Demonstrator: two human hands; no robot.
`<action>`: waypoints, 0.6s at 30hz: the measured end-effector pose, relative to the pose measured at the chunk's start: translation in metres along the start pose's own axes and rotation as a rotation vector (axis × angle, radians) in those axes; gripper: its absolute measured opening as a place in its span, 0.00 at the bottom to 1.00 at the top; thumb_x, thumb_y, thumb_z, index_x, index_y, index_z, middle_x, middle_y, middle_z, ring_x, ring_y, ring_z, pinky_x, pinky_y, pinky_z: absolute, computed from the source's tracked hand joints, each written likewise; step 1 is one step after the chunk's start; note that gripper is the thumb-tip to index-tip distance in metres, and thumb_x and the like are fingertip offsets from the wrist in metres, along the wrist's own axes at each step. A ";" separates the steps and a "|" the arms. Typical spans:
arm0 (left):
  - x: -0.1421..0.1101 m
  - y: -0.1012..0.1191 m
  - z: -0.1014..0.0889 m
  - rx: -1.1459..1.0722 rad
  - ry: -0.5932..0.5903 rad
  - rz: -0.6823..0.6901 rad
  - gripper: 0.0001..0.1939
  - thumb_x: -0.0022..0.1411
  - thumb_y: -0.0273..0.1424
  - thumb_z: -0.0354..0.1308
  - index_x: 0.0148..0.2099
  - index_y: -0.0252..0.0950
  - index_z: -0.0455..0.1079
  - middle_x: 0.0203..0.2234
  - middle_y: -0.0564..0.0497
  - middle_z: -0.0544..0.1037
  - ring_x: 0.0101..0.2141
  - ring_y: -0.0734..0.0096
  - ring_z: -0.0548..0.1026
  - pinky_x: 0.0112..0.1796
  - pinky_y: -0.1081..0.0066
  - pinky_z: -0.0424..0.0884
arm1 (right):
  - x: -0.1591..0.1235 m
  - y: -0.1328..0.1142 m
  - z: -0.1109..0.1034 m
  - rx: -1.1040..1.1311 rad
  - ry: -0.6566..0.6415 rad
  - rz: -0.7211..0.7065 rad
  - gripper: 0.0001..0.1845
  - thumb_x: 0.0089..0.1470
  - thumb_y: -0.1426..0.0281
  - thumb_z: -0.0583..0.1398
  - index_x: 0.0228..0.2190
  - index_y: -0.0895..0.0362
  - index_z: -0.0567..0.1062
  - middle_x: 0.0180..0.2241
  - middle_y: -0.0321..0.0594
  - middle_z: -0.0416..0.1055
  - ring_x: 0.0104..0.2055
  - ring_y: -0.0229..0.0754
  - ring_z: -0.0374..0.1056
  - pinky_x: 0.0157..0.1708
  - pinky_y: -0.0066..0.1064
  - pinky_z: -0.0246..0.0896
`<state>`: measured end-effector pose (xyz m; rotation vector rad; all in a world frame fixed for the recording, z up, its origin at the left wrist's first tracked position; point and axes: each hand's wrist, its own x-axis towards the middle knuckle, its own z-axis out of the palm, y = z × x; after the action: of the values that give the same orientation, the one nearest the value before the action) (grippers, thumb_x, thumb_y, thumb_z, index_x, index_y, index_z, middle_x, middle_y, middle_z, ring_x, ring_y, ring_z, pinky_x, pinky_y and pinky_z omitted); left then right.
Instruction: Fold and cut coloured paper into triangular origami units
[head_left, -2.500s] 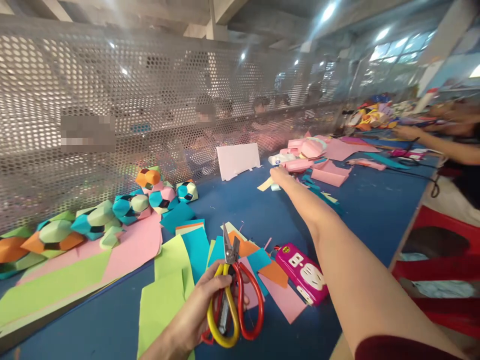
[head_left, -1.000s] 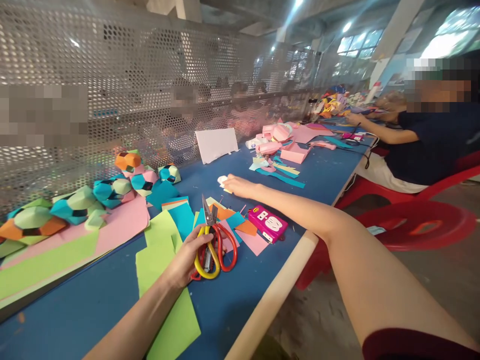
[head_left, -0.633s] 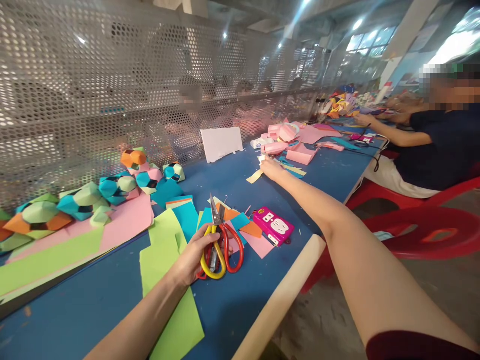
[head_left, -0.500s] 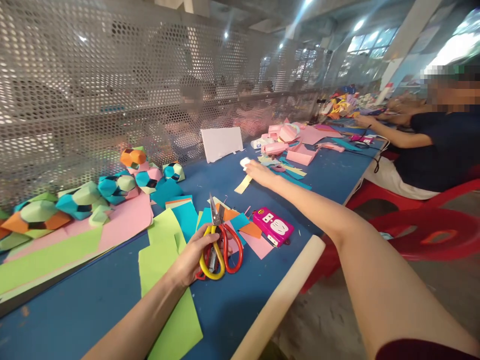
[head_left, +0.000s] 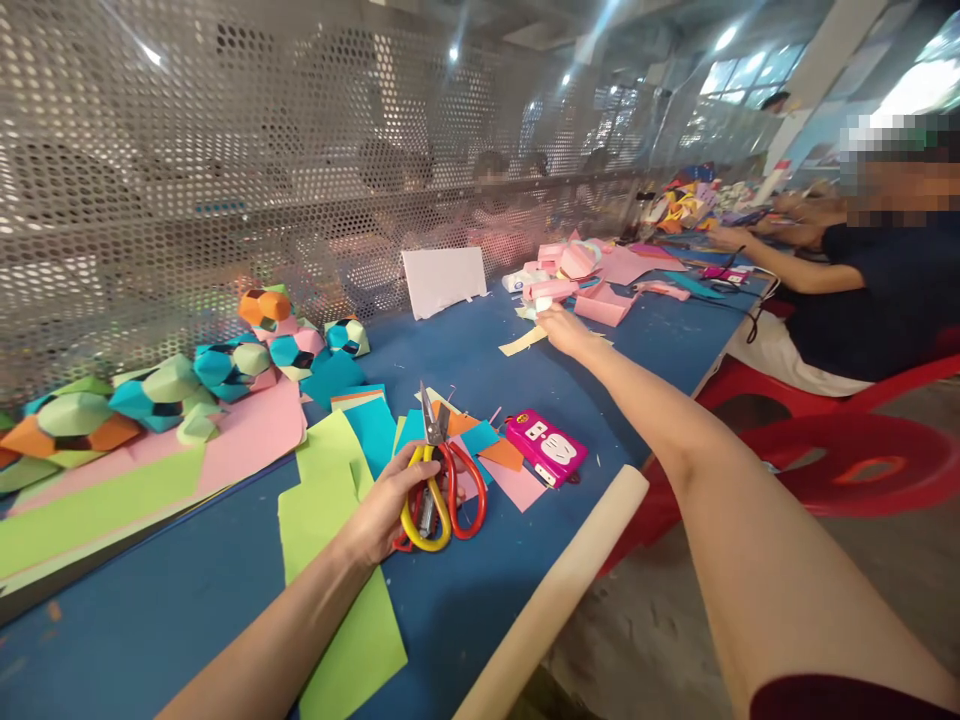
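A pair of scissors with one yellow and one red handle is gripped in my left hand, blades pointing away from me. Behind the yellow loop, a metal and red part of something else shows in the same hand; its kind is unclear. My right hand reaches far across the table, fingers closed around a small white object that I cannot make out. Beside those fingers lies a pale yellow paper strip; whether they touch it is unclear. Green paper sheets lie beneath my left forearm.
Folded paper balls line the perforated metal screen at left. A magenta box sits among paper scraps. Pink paper pieces are beyond my right hand. A pale roll lies along the near edge. A co-worker sits at right.
My right hand has moved farther away and to the right, towards the pink papers, with the small white object. My left hand keeps the scissors almost where they were.
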<state>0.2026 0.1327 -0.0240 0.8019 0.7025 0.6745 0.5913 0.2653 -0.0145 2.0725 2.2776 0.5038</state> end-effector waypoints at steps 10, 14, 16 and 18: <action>-0.001 -0.001 0.002 -0.031 0.057 0.031 0.15 0.51 0.24 0.61 0.41 0.37 0.62 0.25 0.50 0.77 0.26 0.59 0.80 0.31 0.62 0.79 | -0.026 -0.055 -0.041 0.354 0.292 0.186 0.22 0.56 0.78 0.51 0.51 0.68 0.73 0.57 0.56 0.65 0.59 0.53 0.59 0.59 0.45 0.52; -0.006 -0.003 0.007 -0.071 0.116 0.095 0.14 0.51 0.24 0.60 0.41 0.37 0.63 0.24 0.52 0.76 0.25 0.64 0.79 0.31 0.63 0.78 | -0.072 -0.120 -0.076 0.541 0.298 0.040 0.19 0.57 0.74 0.54 0.48 0.57 0.76 0.51 0.43 0.73 0.48 0.43 0.70 0.49 0.35 0.66; -0.010 -0.003 0.012 -0.126 0.153 0.153 0.13 0.51 0.23 0.60 0.40 0.37 0.63 0.25 0.54 0.76 0.25 0.69 0.77 0.32 0.68 0.77 | -0.098 -0.158 -0.091 0.858 0.304 -0.062 0.15 0.58 0.72 0.54 0.44 0.56 0.77 0.43 0.42 0.77 0.39 0.42 0.73 0.41 0.34 0.69; -0.014 -0.002 0.017 -0.180 0.197 0.229 0.12 0.52 0.24 0.60 0.39 0.38 0.63 0.26 0.55 0.76 0.26 0.72 0.77 0.31 0.72 0.75 | -0.120 -0.195 -0.103 1.010 0.282 -0.157 0.12 0.58 0.70 0.55 0.39 0.55 0.78 0.38 0.40 0.77 0.36 0.41 0.72 0.38 0.34 0.69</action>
<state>0.2084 0.1140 -0.0129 0.6602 0.7217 1.0194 0.3938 0.1131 0.0104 2.1629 3.2710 -0.5339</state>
